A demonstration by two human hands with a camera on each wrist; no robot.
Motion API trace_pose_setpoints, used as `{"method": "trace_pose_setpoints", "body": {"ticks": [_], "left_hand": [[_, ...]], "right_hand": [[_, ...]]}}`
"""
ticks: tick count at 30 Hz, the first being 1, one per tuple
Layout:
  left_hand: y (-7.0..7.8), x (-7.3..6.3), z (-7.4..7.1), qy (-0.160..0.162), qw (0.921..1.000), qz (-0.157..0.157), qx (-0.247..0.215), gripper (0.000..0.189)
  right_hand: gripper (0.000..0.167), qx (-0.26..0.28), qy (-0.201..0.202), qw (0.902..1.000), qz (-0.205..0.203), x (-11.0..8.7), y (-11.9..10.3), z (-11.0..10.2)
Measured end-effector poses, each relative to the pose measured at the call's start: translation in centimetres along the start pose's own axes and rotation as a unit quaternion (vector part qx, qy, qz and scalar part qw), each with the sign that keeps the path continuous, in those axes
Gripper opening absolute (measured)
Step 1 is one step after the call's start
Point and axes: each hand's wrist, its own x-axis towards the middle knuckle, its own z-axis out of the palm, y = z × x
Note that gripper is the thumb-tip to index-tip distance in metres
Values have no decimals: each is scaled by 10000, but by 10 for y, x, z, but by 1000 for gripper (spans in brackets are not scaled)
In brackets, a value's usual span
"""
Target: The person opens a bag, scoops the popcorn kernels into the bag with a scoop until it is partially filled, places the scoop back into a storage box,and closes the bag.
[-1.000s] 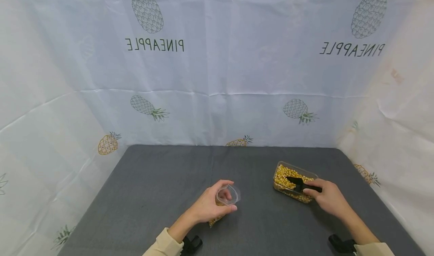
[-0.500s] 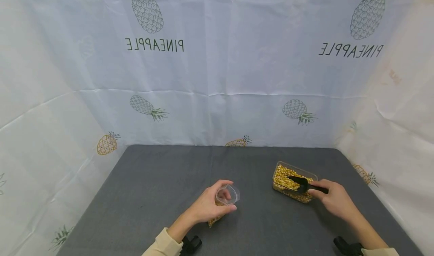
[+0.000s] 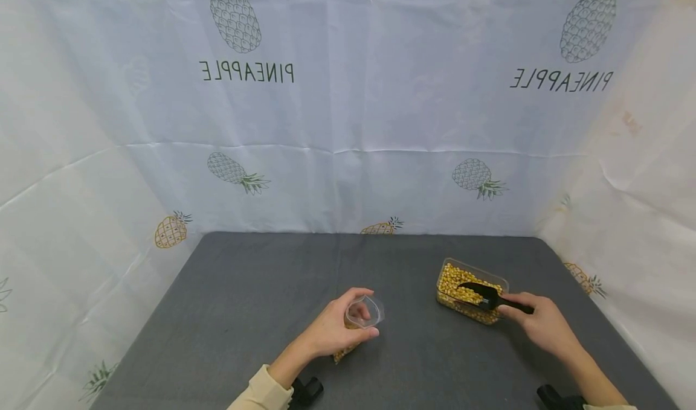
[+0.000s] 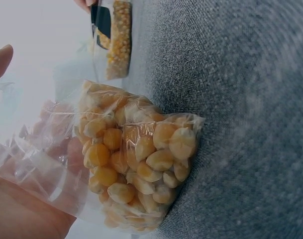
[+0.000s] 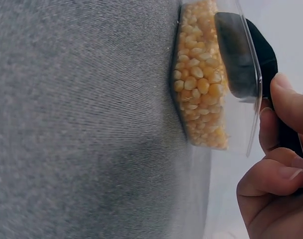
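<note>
My left hand curls around the upper part of a clear plastic bag, whose round mouth faces up. Corn kernels fill the bag's lower part, which rests on the table. At the right, a clear rectangular container holds more kernels. With thumb and fingers, my right hand grips the handle of a black scoop. The scoop's blade lies inside the container over the corn, and its handle sticks out past the near right rim.
A dark grey cloth covers the table. White curtains with pineapple prints hang behind it and along both sides. Each wrist carries a black camera mount, such as the left mount.
My right hand has drawn the scoop slightly right and back toward the container's near rim, and the blade shows more over the kernels. The left hand and bag have stayed in place.
</note>
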Motion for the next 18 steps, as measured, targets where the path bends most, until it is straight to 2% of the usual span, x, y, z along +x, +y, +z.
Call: {"method": "trace_pose_setpoints", "body": {"ticks": [11,18], "left_hand": [[-1,0,0,3,10000,74,-12,60],[-1,-1,-1,-35,9999,66,-79,60]], "right_hand": [[52,586,-191,9971,445,-4,4,1],[54,737,-159,9960,474,-4,2,0]]}}
